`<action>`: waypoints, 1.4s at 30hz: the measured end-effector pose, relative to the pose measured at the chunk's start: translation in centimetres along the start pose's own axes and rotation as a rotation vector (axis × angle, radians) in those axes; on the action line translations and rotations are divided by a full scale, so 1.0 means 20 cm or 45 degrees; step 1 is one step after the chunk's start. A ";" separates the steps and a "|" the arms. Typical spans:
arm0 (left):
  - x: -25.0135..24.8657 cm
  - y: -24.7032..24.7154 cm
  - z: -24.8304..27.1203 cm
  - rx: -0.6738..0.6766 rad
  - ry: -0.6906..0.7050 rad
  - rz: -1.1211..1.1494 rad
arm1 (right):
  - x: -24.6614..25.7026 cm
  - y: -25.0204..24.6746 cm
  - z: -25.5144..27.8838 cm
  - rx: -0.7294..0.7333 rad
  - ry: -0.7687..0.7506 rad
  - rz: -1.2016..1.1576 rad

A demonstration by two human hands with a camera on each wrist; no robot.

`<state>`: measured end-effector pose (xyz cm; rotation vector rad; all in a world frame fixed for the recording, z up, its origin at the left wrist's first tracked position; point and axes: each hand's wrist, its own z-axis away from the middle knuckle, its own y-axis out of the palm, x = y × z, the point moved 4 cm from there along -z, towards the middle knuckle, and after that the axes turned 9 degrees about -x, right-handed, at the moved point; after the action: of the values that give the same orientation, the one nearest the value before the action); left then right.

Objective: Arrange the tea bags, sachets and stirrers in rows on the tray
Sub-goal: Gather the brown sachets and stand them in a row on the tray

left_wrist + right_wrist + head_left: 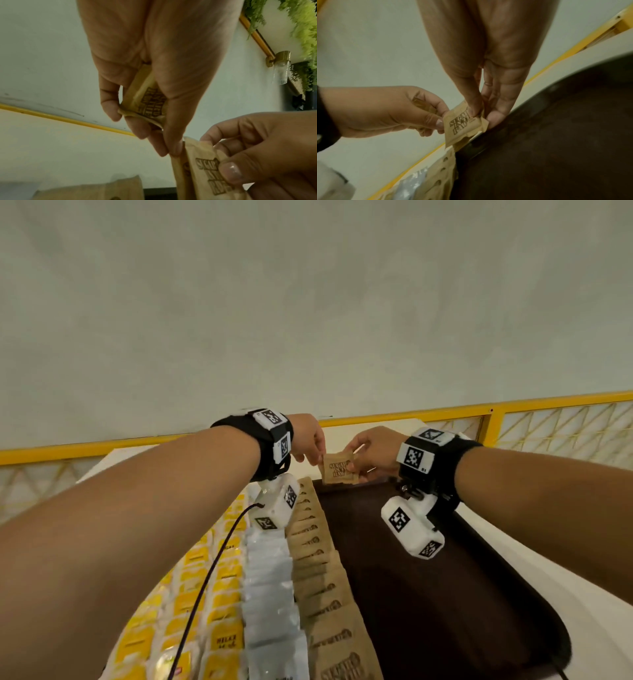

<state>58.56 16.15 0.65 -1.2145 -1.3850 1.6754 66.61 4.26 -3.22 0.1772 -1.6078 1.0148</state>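
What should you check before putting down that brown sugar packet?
1. Right hand pinches the brown sugar packet: ok.
2. Left hand also touches that packet's edge: ok.
3. Left hand holds spare packets tucked in its palm: ok.
4. Brown packet row reaches the tray's far end, so space for one more: cannot tell.
5. Dark tray has bare room beside the brown row: ok.
6. White sachet row and yellow tea bags lie in lines: ok.

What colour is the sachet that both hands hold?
The sachet is light brown with dark brown lettering; the right wrist view shows it best.
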 end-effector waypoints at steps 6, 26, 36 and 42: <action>0.05 0.10 -0.12 0.045 0.006 -0.120 | -0.07 0.03 -0.08 0.010 0.067 0.016; 0.04 0.14 -0.13 0.029 -0.072 -0.165 | -0.11 0.04 -0.11 0.105 0.093 0.161; 0.04 0.14 -0.11 0.078 -0.112 -0.111 | -0.11 0.06 -0.09 0.120 0.095 0.130; 0.04 0.15 -0.11 0.083 -0.109 -0.134 | -0.10 0.08 -0.08 0.115 0.089 0.177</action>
<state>60.48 16.91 -2.44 -1.0261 -1.4091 1.7025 67.37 5.53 -5.74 0.0906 -1.5283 1.1891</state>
